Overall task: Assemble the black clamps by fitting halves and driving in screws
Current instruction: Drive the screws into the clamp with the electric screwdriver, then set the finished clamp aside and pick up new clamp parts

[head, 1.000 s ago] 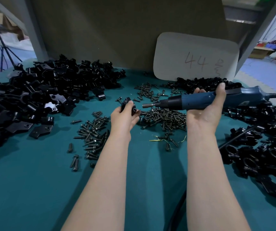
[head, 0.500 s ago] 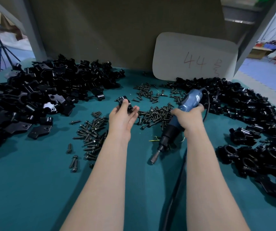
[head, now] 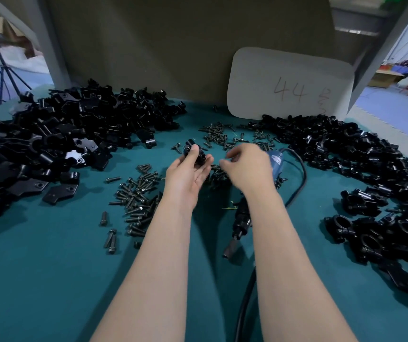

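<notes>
Over the middle of the teal table (head: 50, 280), the left hand (head: 188, 175) grips a black clamp (head: 193, 151) between thumb and curled fingers, near the scattered screws (head: 136, 201). The right hand (head: 246, 166) hovers just beside it, fingers curled and blurred; whether they pinch anything cannot be told. Under its wrist lies the driver (head: 241, 218). Loose halves (head: 50, 134) are heaped at left, a clamp pile (head: 370, 169) at right.

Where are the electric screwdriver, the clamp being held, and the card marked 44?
electric screwdriver (head: 241, 218): head view, black front barrel.
clamp (head: 189, 146): head view, top of its black body.
card (head: 289, 70): head view, blank face above the 44.
</notes>
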